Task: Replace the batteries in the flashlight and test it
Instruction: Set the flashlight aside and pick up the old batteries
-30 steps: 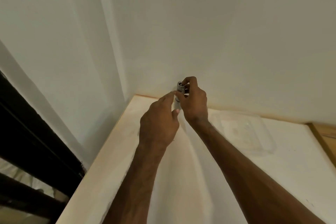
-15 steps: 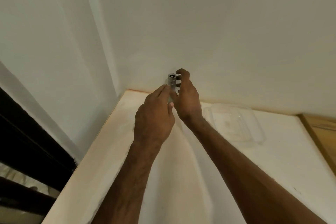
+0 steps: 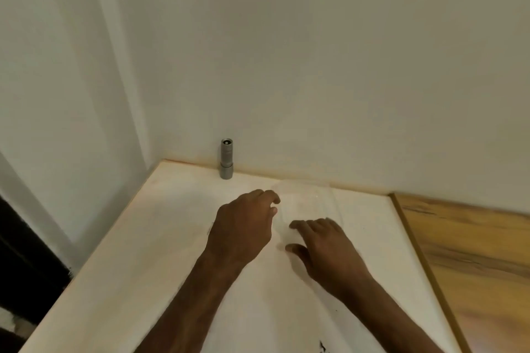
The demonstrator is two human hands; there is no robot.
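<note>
A person's two bare hands hover over a pale table top (image 3: 120,281) that fits into a white-walled corner. Furthest left, beyond the fingertips, the grey flashlight (image 3: 226,159) stands upright on its wider end against the back wall. Half a second ago both hands gripped it in the air; it now stands free, touched by neither. Nearer, the left hand (image 3: 243,232) has drawn back, fingers loosely curled and pinching nothing. To its right, the right hand (image 3: 327,249) is spread flat, palm down, also empty. Between and just beyond the two hands lies something faint and see-through, possibly a clear plastic tray (image 3: 307,195); the picture is too washed out to be sure. No batteries are visible. Setting the flashlight down suggests this handling step is finished, though whether it was tested cannot be told.
</note>
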